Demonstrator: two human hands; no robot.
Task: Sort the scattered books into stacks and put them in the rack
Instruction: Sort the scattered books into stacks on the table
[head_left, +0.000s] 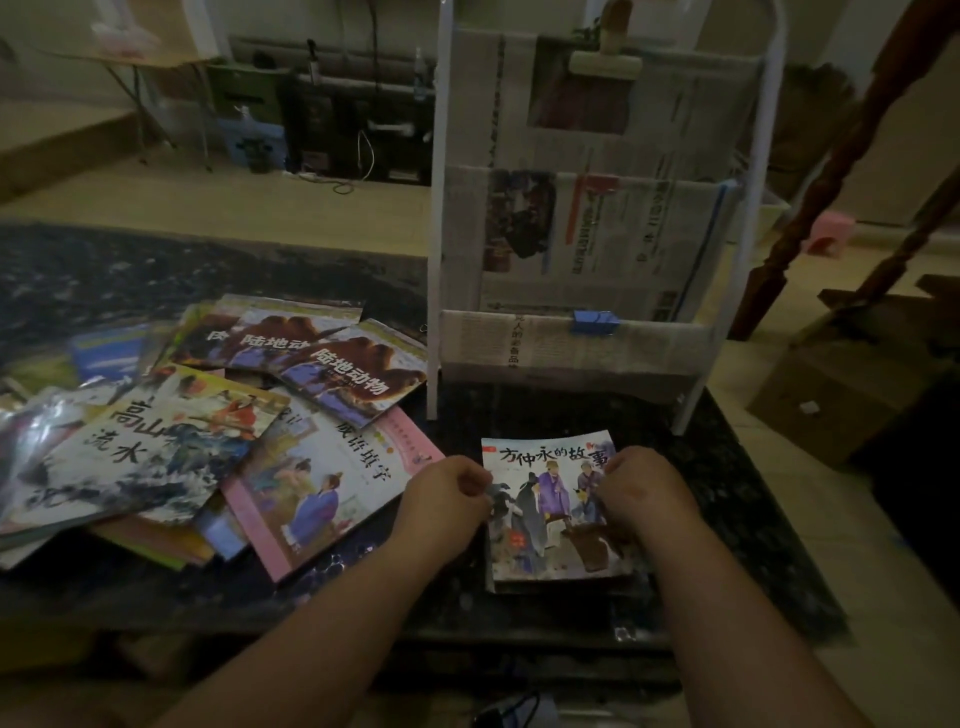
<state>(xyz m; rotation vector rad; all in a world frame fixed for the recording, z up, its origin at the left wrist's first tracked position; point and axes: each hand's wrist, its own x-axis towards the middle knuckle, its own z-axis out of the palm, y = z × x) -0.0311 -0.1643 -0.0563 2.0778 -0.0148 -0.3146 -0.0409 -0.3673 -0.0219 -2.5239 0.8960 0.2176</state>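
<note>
A small stack of picture books (550, 514) lies on the dark table in front of the rack; its top cover shows robed figures. My left hand (449, 499) grips the stack's left edge with curled fingers. My right hand (644, 493) grips its right edge the same way. To the left spreads a scattered pile of books (218, 426), among them a pink-edged book (317, 483), a mountain-and-water cover (150, 447) and two brown animal covers (358, 369). The white rack (582, 249), lined with newspaper, stands upright behind the stack.
The dark speckled table (727, 493) ends close on the right. A blue clip (595, 321) sits on the rack's lowest tier. A cardboard box (841, 395) and wooden posts (810, 208) stand to the right on the floor.
</note>
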